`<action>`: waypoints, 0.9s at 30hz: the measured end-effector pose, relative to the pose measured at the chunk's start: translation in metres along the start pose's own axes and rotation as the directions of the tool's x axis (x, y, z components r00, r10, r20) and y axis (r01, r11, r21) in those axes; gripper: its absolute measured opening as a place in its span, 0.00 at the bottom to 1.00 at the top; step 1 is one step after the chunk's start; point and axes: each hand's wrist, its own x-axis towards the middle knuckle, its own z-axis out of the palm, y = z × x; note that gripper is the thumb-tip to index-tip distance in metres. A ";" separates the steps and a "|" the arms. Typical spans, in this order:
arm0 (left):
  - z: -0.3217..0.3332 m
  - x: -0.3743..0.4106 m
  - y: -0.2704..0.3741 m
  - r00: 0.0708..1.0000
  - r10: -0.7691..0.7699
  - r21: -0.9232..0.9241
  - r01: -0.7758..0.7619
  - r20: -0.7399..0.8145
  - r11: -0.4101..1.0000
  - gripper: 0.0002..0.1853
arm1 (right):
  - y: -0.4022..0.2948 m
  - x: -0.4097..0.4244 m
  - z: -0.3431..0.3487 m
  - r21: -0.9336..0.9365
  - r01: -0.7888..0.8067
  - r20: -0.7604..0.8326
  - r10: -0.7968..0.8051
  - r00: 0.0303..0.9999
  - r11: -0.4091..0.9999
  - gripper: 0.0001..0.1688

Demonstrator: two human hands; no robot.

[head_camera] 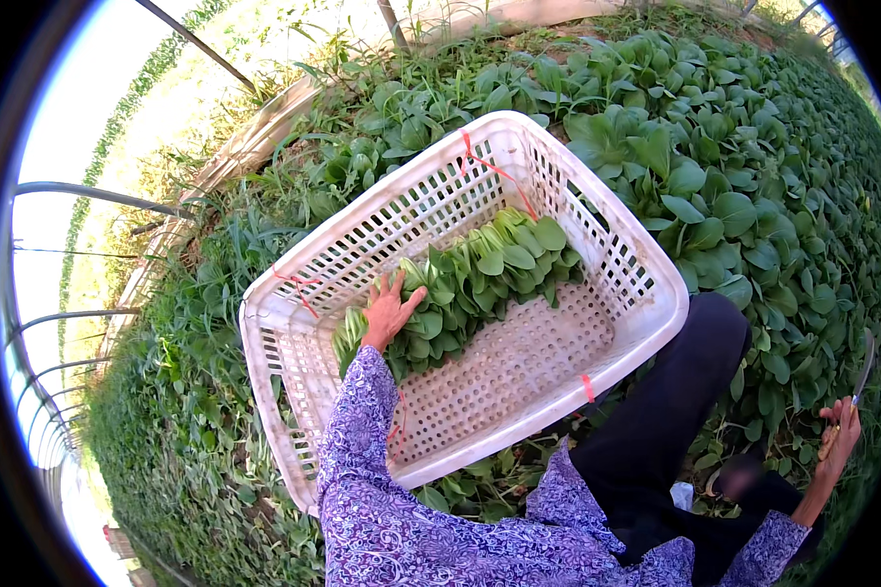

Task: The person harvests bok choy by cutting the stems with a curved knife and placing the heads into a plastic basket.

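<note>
A white perforated plastic crate (528, 411) stands before me on the plants. Along its far inner side lies a row of cut leafy greens (484, 264), pale stems towards the far wall and leaves towards me. My left hand (390, 310) rests on the left part of this row with its fingers spread. Off to the right, outside the crate, my right hand (840, 433) grips a knife by its light-coloured handle. The curved blade of the knife (865, 367) points up and away from me.
Dense growing greens (763, 205) spread to the right of the crate. Lower, weedy plants (191, 425) cover the ground at left. Red ties (587, 389) hang on the crate's rim. My bent knee (712, 323) is against its right corner. Metal hoops (95, 194) line the left edge.
</note>
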 end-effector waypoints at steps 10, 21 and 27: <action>0.026 -0.024 -0.027 0.992 -0.094 0.337 0.060 0.085 0.939 0.49 | 0.035 0.050 -0.041 -0.072 0.033 -0.055 -0.037 0.998 0.997 0.15; 0.066 0.009 0.008 0.999 -0.041 0.301 0.034 0.018 0.953 0.40 | 0.089 0.047 -0.154 0.012 -0.126 -0.216 0.126 0.968 0.992 0.20; 0.000 0.024 -0.019 0.940 0.036 0.061 -0.060 0.340 0.996 0.35 | 0.029 0.028 -0.112 0.109 -0.038 -0.133 0.052 0.990 0.993 0.17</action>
